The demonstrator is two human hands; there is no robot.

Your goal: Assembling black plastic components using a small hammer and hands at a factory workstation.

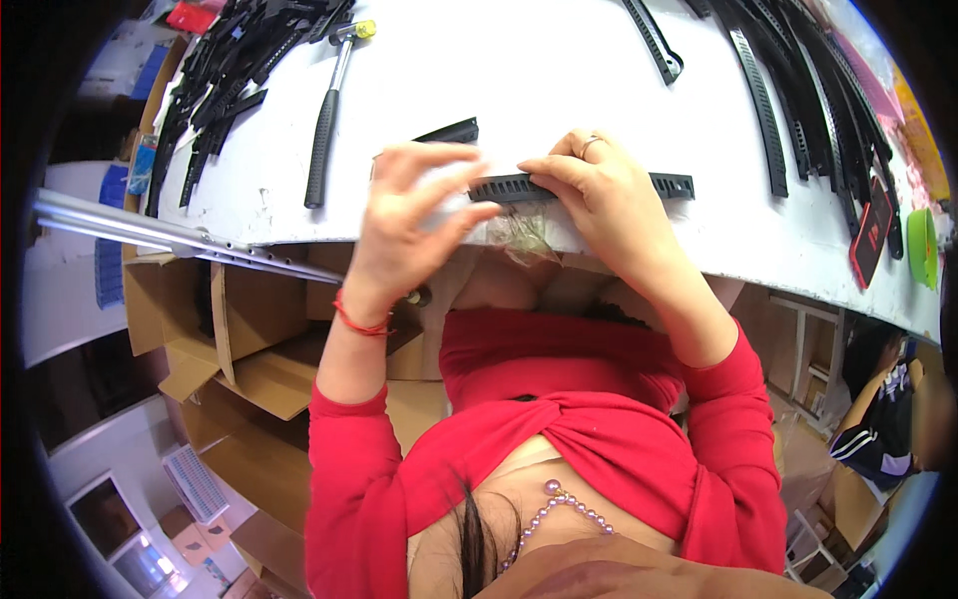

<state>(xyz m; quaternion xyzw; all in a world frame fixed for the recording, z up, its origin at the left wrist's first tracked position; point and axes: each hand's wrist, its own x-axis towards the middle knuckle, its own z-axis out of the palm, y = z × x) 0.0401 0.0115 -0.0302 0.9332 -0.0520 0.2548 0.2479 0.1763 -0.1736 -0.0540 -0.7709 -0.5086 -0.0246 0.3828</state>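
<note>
A black slotted strip (672,186) lies along the near edge of the white table, running left to right. My right hand (611,200) is closed on its middle, thumb and forefinger pinched together, and a ring shows on one finger. Just off the strip's left end, my left hand (404,220) is open, its fingers apart and slightly blurred; I see nothing held in it. Beyond the left hand lies another short black piece (454,131), partly hidden by the fingers. Crumpled clear plastic (524,238) hangs over the table edge below the strip.
A hammer (321,150) with a yellow head lies left of centre, near a heap of black strips (235,85). Long black strips (763,110) are stacked at the right, beside a red-edged phone-like object (872,235) and a green ring (922,250). Cardboard boxes (259,319) stand below left.
</note>
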